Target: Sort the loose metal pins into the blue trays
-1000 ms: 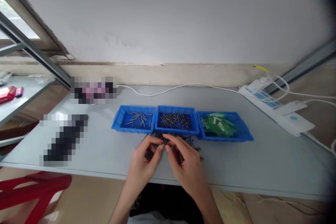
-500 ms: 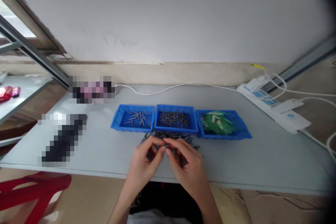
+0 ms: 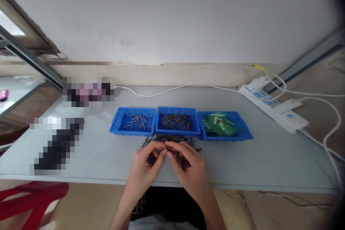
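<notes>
Pinching a small part (image 3: 165, 149) at narrowed fingertips, probably to steady it, left hand (image 3: 147, 165) and right hand (image 3: 188, 167) meet just short of a pile (image 3: 176, 139) at twelve o'clock, with blue trays (image 3: 178, 133) beyond, from ten to two, seemingly within easy reach.

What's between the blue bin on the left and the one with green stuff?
In the head view, the middle bin, holding thin metal pieces, stands between them.
</notes>
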### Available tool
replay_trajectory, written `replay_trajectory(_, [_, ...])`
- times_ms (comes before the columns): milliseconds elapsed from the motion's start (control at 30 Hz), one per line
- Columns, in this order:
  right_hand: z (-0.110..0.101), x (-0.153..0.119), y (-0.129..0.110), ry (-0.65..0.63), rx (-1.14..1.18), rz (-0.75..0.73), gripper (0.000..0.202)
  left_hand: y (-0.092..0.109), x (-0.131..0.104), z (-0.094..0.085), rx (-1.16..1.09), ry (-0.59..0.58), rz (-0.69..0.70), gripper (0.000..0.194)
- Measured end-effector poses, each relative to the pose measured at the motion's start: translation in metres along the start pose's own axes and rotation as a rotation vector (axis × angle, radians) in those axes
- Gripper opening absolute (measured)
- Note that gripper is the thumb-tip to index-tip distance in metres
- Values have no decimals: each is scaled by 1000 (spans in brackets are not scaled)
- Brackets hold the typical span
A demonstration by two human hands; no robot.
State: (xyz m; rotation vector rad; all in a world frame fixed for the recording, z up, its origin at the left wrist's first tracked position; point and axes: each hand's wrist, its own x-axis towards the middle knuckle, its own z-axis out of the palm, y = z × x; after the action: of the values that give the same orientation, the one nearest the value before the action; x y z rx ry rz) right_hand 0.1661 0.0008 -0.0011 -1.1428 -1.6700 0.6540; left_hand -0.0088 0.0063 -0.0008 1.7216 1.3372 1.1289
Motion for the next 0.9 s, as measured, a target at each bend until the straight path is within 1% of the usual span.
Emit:
replay_trajectory(167, [-1, 0, 1, 19, 27, -36, 24, 0, 1, -1, -5, 11, -3, 14])
replay_trajectory(333, [0, -1, 0, 23, 50, -65, 15, 2, 1, 0, -9, 13, -3, 13])
replay_trajectory(433, [-1, 3, -5, 46, 44, -87, 13, 4, 0, 0, -49, 17, -7, 15])
replay_trajectory(500, [-4, 11, -10, 110, 26, -108, 14, 6, -1, -1, -105, 41, -29, 21])
replay_trajectory(567, [-10, 22, -13, 210, -36, -139, 13, 6, -2, -2, -143, 78, -63, 22])
replay_trajectory(633, [-14, 35, -13, 296, -165, -155, 14, 6, -2, -3, -154, 108, -93, 22])
replay_trajectory(667, [-16, 40, -12, 306, -243, -148, 18, 6, -2, -3, -153, 115, -104, 23])
replay_trajectory(733, [-15, 43, -9, 306, -355, -115, 25, 6, -3, -3, -149, 115, -112, 27])
replay_trajectory(800, [-11, 39, -6, 266, -393, -103, 25, 6, -3, -3, -144, 123, -120, 30])
replay_trajectory(900, [-1, 24, -4, 133, -420, -162, 17, 4, -3, -3, -163, 157, -147, 36])
